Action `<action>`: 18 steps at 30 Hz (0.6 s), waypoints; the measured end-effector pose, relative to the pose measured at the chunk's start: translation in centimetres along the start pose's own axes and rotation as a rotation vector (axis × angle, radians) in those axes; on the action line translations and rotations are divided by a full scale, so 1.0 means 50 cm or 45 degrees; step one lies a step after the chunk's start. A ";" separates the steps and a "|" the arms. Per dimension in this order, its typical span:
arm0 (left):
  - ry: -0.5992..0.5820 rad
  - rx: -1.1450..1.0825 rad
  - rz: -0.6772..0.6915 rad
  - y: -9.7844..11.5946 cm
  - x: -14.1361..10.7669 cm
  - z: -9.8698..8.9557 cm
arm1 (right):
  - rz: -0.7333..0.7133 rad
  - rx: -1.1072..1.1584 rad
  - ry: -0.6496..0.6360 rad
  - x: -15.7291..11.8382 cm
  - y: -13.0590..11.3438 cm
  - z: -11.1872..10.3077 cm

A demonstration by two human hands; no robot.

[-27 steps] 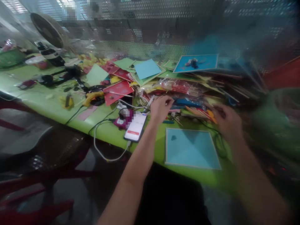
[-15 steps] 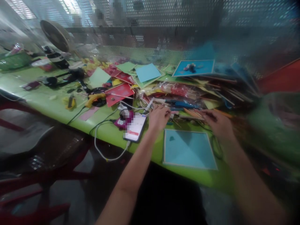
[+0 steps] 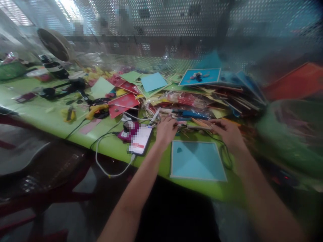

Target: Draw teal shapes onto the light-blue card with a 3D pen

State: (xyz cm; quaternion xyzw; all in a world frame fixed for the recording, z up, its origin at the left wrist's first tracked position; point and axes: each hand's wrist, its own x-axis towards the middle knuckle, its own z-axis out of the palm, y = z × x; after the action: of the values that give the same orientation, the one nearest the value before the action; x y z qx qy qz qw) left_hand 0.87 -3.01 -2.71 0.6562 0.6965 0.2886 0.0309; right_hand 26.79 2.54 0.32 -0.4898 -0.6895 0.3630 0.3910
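Observation:
My left hand [image 3: 166, 130] rests with curled fingers at the front of a heap of craft pieces, just right of a phone [image 3: 140, 139]. Its fingertips press together beside a short pinkish piece; what they grip is too blurred to make out. Across from it, my right hand [image 3: 229, 133] has thumb and fingers drawn together at the end of a pale thin stick [image 3: 199, 127] and some orange strips [image 3: 198, 121]. Whatever lies between those fingers is hidden. Below both hands, a light blue board with a pale border [image 3: 198, 161] lies flat, a small dark patch near its upper left corner.
White and black cables run around the phone and a purple power adapter [image 3: 128, 131]. A yellow-handled glue gun [image 3: 97, 110] lies left of red cards [image 3: 123, 104]. Behind are stacked boards, one blue with decorations [image 3: 200, 77]. A green bag [image 3: 290, 134] bulges at right; a fan [image 3: 54, 45] stands far left.
The whole view has shifted slightly, so everything appears a little further left. Both hands stay at the same heap, with only small finger movement.

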 end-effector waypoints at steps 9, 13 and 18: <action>0.172 -0.044 -0.302 -0.031 0.003 -0.030 | 0.060 0.078 0.018 -0.004 -0.011 -0.006; 0.051 -0.061 -0.181 -0.030 0.000 -0.023 | 0.088 0.104 0.087 -0.013 -0.030 -0.007; -0.034 -0.022 0.015 -0.024 -0.006 -0.011 | 0.096 0.277 0.230 -0.011 -0.016 -0.016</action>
State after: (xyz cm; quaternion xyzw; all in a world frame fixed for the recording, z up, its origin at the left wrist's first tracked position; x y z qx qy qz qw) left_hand -0.38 -3.47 -2.90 0.6639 0.6896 0.2859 0.0441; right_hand 27.30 1.90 1.27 -0.5006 -0.5893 0.4046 0.4883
